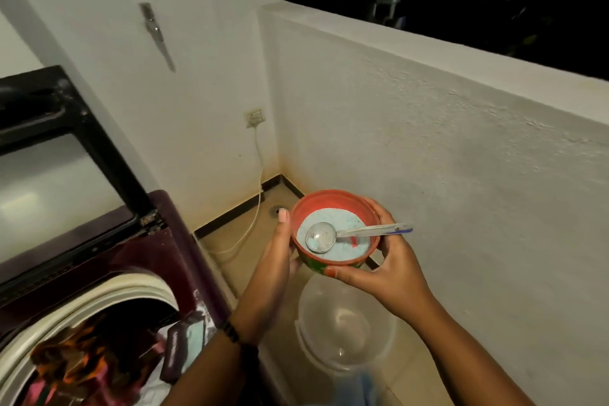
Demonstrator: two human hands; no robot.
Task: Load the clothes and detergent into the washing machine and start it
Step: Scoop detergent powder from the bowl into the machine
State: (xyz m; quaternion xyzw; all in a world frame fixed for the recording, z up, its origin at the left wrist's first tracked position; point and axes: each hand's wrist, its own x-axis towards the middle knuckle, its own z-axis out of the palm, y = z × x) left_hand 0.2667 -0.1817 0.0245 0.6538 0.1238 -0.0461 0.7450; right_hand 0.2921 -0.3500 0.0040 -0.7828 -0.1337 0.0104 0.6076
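Head view: the left hand [276, 260] and right hand [382, 260] cup the red bowl [333, 204] from both sides, fingers curled round its wall, keeping the blue detergent powder [333, 224] level. A metal scoop [321, 237] rests in it (handle toward the right hand). Left of and below the left hand, the washing machine [164, 241] stands lid-up, clothes [75, 356] already inside the drum.

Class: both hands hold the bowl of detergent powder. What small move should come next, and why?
Probably the right hand should take the spoon: it lies unheld in the blue powder, both hands grip the red bowl, and the washer's open detergent drawer waits lower left.
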